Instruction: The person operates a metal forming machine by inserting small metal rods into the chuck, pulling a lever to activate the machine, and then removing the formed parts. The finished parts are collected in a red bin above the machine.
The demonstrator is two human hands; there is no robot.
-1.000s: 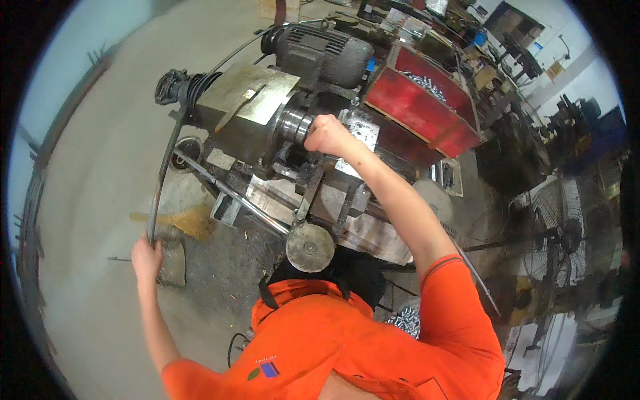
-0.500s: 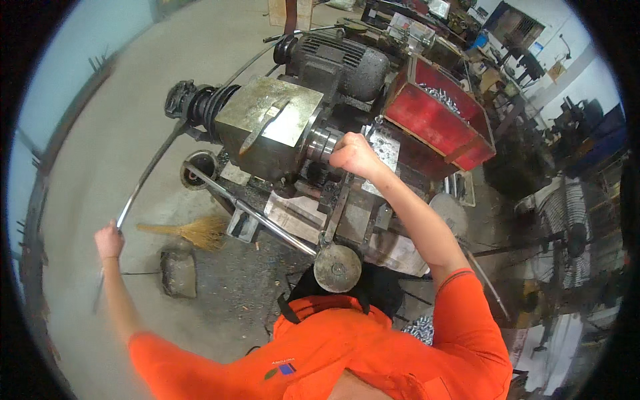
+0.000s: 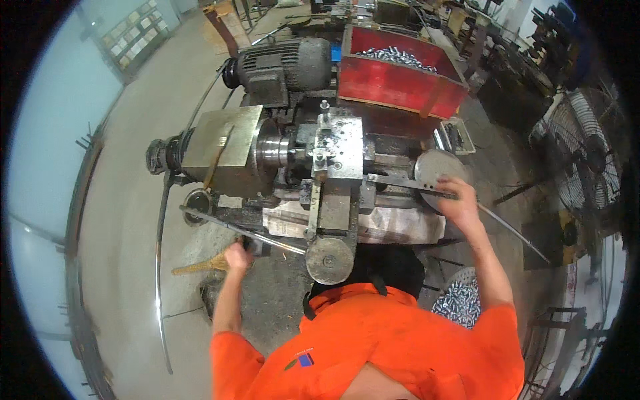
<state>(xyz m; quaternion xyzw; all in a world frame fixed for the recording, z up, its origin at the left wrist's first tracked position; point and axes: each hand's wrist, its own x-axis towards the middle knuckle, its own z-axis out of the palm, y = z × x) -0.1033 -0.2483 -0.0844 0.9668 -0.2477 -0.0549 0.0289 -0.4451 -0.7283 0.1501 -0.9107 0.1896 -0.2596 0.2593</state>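
I stand at a grey metal lathe (image 3: pixel 223 150) in an orange top. My left hand (image 3: pixel 237 257) is closed on the dark knob (image 3: pixel 257 247) of a slanted rod (image 3: pixel 213 223) along the machine's front left. My right hand (image 3: pixel 457 200) grips a long flat lever (image 3: pixel 400 183) that crosses a round metal disc (image 3: pixel 430 167) at the machine's right end. Between my hands sit the tool block (image 3: pixel 337 143) and a round handwheel (image 3: pixel 329 260) on the slide. The chuck (image 3: pixel 273 150) lies left of the tool block.
An electric motor (image 3: pixel 287 63) and a red bin (image 3: pixel 400 87) of small metal parts stand behind the lathe. A long thin bar (image 3: pixel 159 267) sticks out leftward over the floor. A broom (image 3: pixel 197 268), a basket of metal parts (image 3: pixel 457 303) and a fan (image 3: pixel 587 160) are nearby.
My left hand let go of the long thin bar and came in to the knob at the machine's front. My right hand left the chuck area and went right to the lever.
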